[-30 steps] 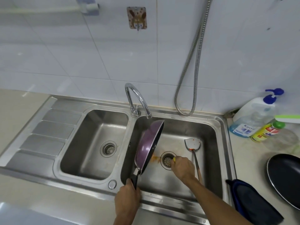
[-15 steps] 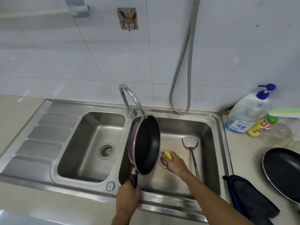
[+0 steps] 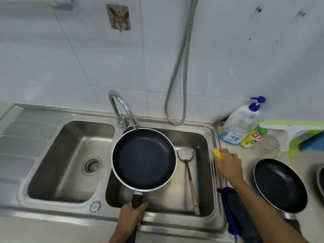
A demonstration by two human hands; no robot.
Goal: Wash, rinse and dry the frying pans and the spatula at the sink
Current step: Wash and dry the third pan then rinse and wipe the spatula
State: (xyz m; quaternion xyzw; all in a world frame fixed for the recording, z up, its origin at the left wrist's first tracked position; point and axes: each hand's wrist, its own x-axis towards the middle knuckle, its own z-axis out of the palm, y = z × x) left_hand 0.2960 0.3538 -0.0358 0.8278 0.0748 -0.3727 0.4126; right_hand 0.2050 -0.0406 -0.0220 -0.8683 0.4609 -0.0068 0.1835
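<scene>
**A:** Where is the frying pan (image 3: 143, 159)?

**B:** It is up over the right basin (image 3: 204, 190) of the sink (image 3: 70, 213). Its dark inside faces up and it sits roughly level. Its far rim is just under the spout of the tap (image 3: 122, 107).

**A:** Who has it?

**B:** The left hand (image 3: 130, 219) does. Its fingers (image 3: 142, 206) are wrapped tight round the black handle at the near edge of the sink.

**A:** And the right hand (image 3: 228, 163)?

**B:** It hovers over the sink's right rim. Its fingers are curled round a yellow sponge (image 3: 218, 153), and one end of the sponge pokes out on the far side of the hand.

**A:** The spatula (image 3: 188, 172)?

**B:** It lies in the right basin, just to the right of the held pan. The metal blade is at the far end, flecked with orange, and the wooden handle runs toward the near wall. Neither hand touches it.

**A:** Any other pan?

**B:** A second frying pan (image 3: 280, 185) rests on the worktop (image 3: 298, 163) right of the sink, with its dark inside up. A dark blue cloth (image 3: 236, 213) hangs at the sink's right edge, between the basin and that pan. Behind them by the wall stand a pump bottle (image 3: 242, 123) and a yellow bottle (image 3: 252, 139) with a green cap.
</scene>
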